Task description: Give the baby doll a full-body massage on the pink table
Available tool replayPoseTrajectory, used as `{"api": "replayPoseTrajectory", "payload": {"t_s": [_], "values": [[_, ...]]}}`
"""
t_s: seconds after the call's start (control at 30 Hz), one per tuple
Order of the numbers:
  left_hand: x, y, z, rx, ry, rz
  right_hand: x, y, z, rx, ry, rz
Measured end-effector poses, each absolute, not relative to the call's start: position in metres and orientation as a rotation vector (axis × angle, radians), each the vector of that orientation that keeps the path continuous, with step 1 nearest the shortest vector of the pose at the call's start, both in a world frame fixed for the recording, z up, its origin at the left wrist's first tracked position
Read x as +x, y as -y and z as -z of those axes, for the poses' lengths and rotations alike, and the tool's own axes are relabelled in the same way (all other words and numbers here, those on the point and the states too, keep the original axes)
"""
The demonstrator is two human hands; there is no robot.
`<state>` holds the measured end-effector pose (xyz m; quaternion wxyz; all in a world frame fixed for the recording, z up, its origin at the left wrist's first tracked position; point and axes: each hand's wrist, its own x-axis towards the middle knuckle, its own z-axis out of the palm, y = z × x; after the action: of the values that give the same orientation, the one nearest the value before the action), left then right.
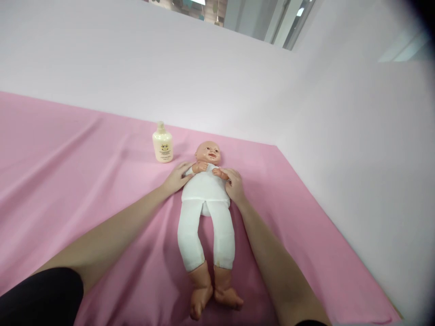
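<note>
Pink cloth sheet covers the whole table, wrinkled in long folds, so everything sits on a soft surface. Plastic baby doll with white cloth body lies flat on its back mid-sheet, head toward the white wall, feet toward the person. That orientation puts both of the doll's arms within easy reach.

Left hand rests against the doll's shoulder and upper arm on that side, fingers loosely curled around it, not a tight fist. Right hand does the same on the other side, fingers pinching lightly at the doll's forearm. Both doll arms are folded in over the chest, held there by the two hands.

Cream plastic lotion bottle with closed cap stands upright near the doll's head, on the left-hand side, apart from the doll and untouched.
</note>
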<state>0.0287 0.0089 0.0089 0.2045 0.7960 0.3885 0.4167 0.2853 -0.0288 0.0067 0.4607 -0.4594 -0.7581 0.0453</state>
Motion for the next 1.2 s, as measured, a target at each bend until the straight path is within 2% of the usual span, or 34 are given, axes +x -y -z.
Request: {"api": "replayPoseTrajectory", "payload": {"t_s": [0.4,0.8,0.97,1.2], "values": [[0.030,-0.004,-0.013,2.149,-1.121,-1.260,0.287,0.033,-0.006,-1.158,1.714,-0.063],[0.027,-0.017,0.001,1.535,-1.144,-1.598,0.294,0.030,-0.006,-1.085,1.300,-0.263],[0.025,-0.022,0.005,1.290,-1.130,-1.613,0.304,0.022,0.001,-1.135,1.166,-0.320],[0.021,-0.028,0.016,1.302,-1.135,-1.561,0.303,0.023,-0.001,-1.159,1.134,-0.346]]}}
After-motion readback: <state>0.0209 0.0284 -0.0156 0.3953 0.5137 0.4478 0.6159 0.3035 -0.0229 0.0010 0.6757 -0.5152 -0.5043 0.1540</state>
